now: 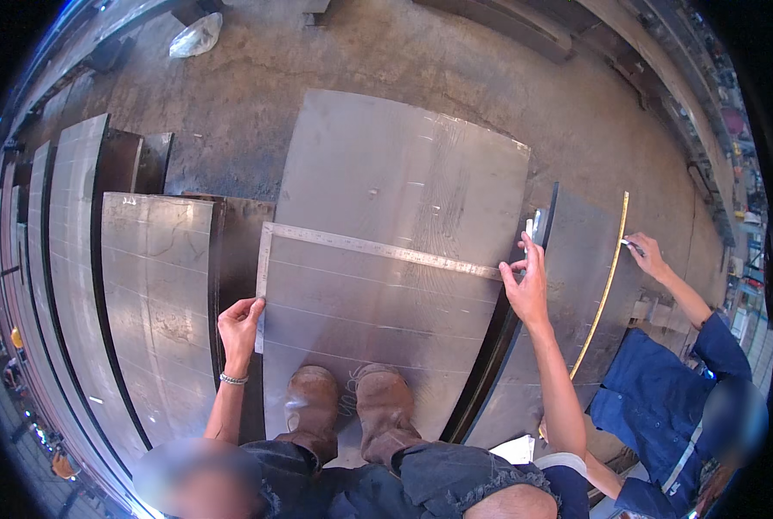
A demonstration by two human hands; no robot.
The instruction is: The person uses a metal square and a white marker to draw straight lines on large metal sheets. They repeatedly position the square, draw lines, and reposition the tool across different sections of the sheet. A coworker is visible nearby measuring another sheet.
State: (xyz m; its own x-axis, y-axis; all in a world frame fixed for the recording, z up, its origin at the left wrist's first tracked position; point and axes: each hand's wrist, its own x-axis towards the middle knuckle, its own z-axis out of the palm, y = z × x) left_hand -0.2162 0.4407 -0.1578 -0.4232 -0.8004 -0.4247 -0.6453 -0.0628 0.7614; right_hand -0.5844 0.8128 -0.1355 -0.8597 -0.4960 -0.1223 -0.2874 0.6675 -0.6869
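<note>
A long flat steel beam face (404, 182) lies beneath me, crossed by several thin pale lines. On it rests an L-shaped steel square (378, 248), its long blade reaching across and its short leg running along the left edge. My left hand (237, 327) pinches the lower part of the short leg at that edge. At the right edge, my right hand (529, 290) is by the blade's far end, thumb close to it. A short white stick (529, 228) shows at its raised fingertips and appears held there. My brown boots (312, 398) stand on the steel.
More steel beams (157, 285) lie side by side at left, with dark gaps between. At right, a co-worker's hand (650, 255) holds a pen-like tool by a yellow tape measure (607, 298) laid along another beam (568, 259). Clear plastic (196, 36) lies on the floor.
</note>
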